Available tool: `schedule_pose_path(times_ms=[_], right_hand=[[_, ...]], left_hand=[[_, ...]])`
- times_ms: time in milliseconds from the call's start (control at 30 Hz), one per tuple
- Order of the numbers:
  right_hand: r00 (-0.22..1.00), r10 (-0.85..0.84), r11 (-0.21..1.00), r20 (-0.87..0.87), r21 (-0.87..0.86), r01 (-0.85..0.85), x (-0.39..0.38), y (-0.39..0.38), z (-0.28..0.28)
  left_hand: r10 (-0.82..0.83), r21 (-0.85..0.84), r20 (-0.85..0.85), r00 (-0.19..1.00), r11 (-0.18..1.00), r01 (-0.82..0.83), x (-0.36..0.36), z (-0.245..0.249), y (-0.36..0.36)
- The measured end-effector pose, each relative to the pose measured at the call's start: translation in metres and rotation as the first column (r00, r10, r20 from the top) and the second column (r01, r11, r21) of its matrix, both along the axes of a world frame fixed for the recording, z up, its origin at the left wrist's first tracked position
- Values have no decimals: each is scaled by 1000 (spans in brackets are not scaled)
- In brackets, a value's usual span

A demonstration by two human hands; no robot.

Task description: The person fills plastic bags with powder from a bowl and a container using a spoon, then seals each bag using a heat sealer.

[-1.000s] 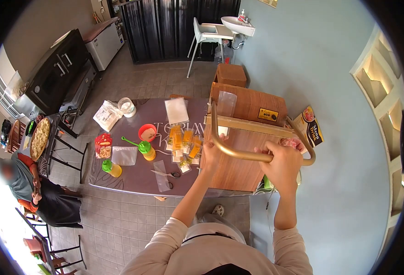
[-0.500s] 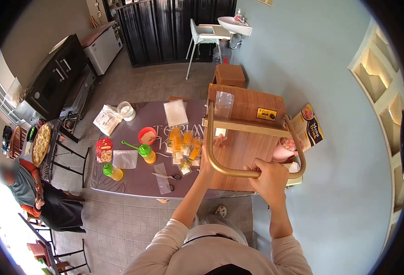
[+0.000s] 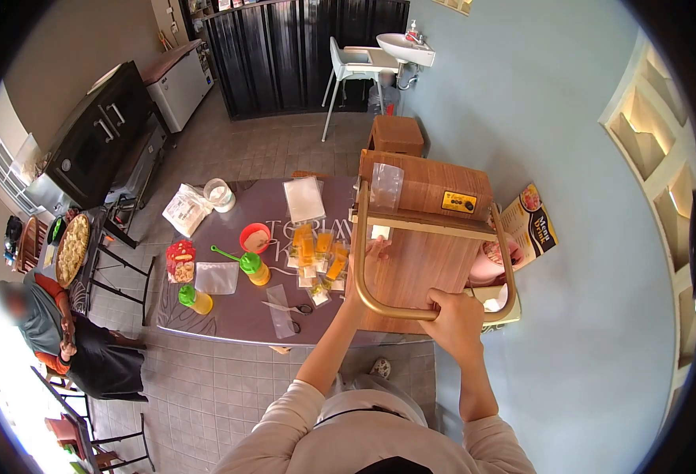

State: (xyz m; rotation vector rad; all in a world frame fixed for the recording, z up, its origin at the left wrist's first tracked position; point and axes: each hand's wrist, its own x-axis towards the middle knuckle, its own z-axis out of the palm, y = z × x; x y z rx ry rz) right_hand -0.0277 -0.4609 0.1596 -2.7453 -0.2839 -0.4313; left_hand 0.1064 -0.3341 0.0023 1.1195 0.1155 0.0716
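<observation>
A wooden sealing machine (image 3: 431,265) with a yellow control label stands at the table's right end. My right hand (image 3: 454,320) is closed round the front bar of its gold handle (image 3: 399,312). At the machine's left edge, my left hand (image 3: 367,261) reaches up under the handle, its fingers at a small clear packet (image 3: 379,232) below the sealing bar. Whether they pinch it is too small to tell. An empty clear bag (image 3: 386,186) lies over the machine's top. Left of my left hand are filled packets (image 3: 307,246), some with orange contents.
The dark table (image 3: 229,316) holds scissors (image 3: 296,309), green-capped bottles (image 3: 255,269), a red bowl (image 3: 255,237), a clear tub (image 3: 219,195) and stacked bags (image 3: 304,199). A menu board (image 3: 531,225) leans behind the machine. Another person (image 3: 63,332) is at the far left.
The handle's front bar has come down slightly toward me, with my right hand on it. My left hand has stayed by the packet. The whole view has shifted slightly.
</observation>
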Motion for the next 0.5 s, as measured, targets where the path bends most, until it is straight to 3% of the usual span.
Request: schedule_pose_path(times_ms=[500], right_hand=[[998,-5,999,-55,46,8,0,-2,-19]], left_hand=[[-18,8,9,1000,1000,17,-3,7,1]])
